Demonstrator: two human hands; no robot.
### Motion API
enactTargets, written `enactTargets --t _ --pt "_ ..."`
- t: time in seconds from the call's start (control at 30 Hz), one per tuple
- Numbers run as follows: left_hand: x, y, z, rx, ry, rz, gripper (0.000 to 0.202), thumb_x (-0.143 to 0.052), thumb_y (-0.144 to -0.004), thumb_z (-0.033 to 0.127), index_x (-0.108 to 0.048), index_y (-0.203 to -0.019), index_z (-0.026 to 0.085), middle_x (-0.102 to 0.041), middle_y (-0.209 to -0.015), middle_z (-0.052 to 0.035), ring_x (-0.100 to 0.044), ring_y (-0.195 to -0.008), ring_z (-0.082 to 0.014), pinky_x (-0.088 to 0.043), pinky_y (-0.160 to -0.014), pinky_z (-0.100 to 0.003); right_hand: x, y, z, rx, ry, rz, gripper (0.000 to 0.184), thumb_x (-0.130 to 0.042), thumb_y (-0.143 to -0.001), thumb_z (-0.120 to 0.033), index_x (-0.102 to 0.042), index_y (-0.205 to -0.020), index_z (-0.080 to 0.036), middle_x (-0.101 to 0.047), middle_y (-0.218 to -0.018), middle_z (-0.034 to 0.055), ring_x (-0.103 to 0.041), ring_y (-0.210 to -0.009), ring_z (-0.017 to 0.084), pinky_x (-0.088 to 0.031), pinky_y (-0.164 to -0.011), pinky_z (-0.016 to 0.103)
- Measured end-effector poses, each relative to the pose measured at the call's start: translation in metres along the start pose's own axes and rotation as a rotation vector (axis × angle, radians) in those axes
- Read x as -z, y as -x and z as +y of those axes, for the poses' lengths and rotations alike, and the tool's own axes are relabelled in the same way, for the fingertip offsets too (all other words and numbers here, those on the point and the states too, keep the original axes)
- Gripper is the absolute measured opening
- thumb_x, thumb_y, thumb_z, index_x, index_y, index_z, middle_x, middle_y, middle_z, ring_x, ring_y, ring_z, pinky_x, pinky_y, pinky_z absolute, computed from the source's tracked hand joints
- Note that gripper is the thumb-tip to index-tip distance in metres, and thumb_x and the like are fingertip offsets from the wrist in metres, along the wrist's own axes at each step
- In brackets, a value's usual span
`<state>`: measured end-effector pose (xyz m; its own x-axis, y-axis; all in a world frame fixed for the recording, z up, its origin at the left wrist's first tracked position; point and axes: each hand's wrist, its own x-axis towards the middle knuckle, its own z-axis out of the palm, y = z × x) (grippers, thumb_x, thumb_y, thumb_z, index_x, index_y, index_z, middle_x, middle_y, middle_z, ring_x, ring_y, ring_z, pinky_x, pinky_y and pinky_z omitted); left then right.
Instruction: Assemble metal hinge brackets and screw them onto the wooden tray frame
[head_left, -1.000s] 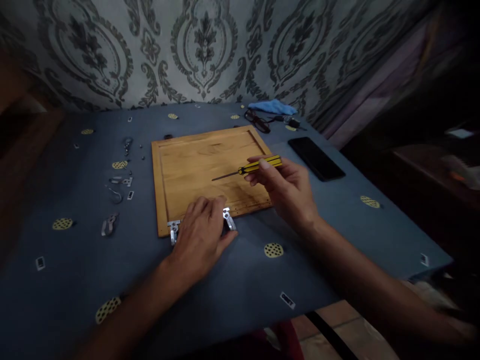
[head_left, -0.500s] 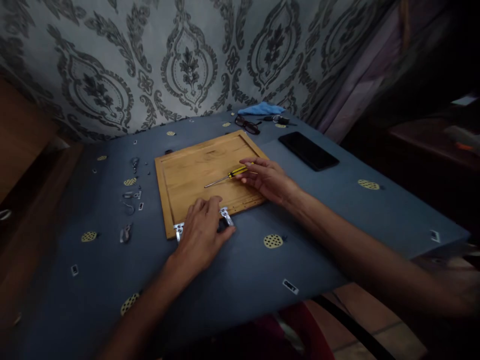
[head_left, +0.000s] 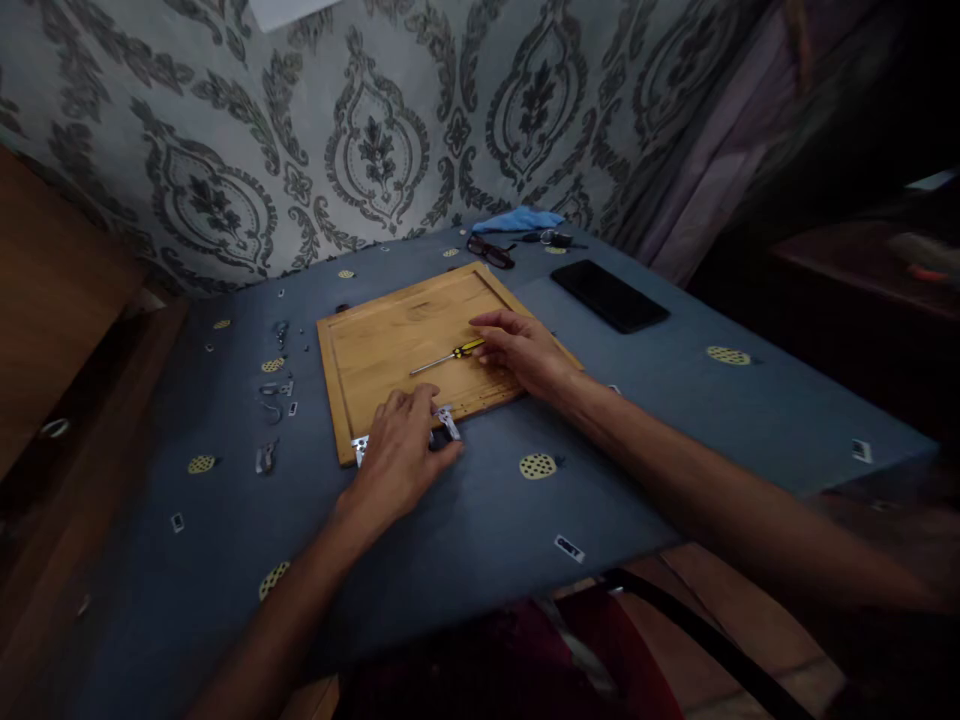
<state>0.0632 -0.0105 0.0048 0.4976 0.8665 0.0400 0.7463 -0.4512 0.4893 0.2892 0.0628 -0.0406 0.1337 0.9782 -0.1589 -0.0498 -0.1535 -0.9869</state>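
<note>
A wooden panel (head_left: pixel 390 335) lies flat on the blue-grey table (head_left: pixel 675 420). On it rests a screwdriver (head_left: pixel 448 358) with a yellow and black handle, its tip pointing left. My right hand (head_left: pixel 529 352) sits on the panel's right side, fingers closed lightly over the end of the handle. My left hand (head_left: pixel 399 455) covers the panel's near edge. Its fingers curl round a silver metal hinge (head_left: pixel 450 424), and a second bit of the metal (head_left: pixel 360 445) shows to the left of the hand.
Small metal fittings (head_left: pixel 274 398) lie scattered left of the panel. A black phone (head_left: pixel 609 295), glasses (head_left: pixel 491 252) and a blue cloth (head_left: pixel 517 218) are at the back right. Patterned wall behind, wooden furniture (head_left: pixel 52 300) at the left, table edge close to me.
My right hand has lowered the screwdriver from above the panel down flat onto it. My left hand has stayed on the hinge. The view has pulled back and tilted up.
</note>
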Motion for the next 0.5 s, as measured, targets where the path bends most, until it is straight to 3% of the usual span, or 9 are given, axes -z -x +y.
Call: enactTargets --t 0.23,0.4,0.5 --pt "0.008 0.005 -0.006 -0.012 0.030 0.104 0.055 -0.085 -0.082 0.020 -0.054 -0.128 0.022 -0.071 -0.118 -0.0082 -0.065 -0.119 -0.0313 -0.051 -0.102 -0.047 0.000 0.001 0.001 0.133 0.135 -0.010 0.038 -0.067 -0.102 -0.040 -0.064 -0.135 -0.019 -0.066 -0.137 0.0114 -0.069 -0.116 0.025 -0.061 -0.097 0.047" --pt "0.034 0.015 -0.034 -0.022 0.131 0.219 0.033 -0.075 -0.089 0.033 -0.061 -0.116 0.023 -0.073 -0.114 -0.0069 -0.068 -0.113 -0.0287 -0.053 -0.096 -0.043 -0.003 0.001 0.005 0.243 0.221 -0.152 0.040 -0.067 -0.102 -0.040 -0.063 -0.136 -0.019 -0.065 -0.138 0.0116 -0.069 -0.117 0.025 -0.061 -0.098 0.048" --pt "0.045 0.019 -0.055 0.009 0.205 0.263 0.028 -0.069 -0.090 0.043 -0.063 -0.109 0.023 -0.074 -0.110 -0.0070 -0.070 -0.109 -0.0283 -0.054 -0.096 -0.045 -0.009 0.009 0.006 0.322 0.265 -0.278 0.032 -0.068 -0.101 -0.038 -0.069 -0.124 -0.016 -0.073 -0.113 0.0077 -0.071 -0.094 0.020 -0.062 -0.084 0.038"
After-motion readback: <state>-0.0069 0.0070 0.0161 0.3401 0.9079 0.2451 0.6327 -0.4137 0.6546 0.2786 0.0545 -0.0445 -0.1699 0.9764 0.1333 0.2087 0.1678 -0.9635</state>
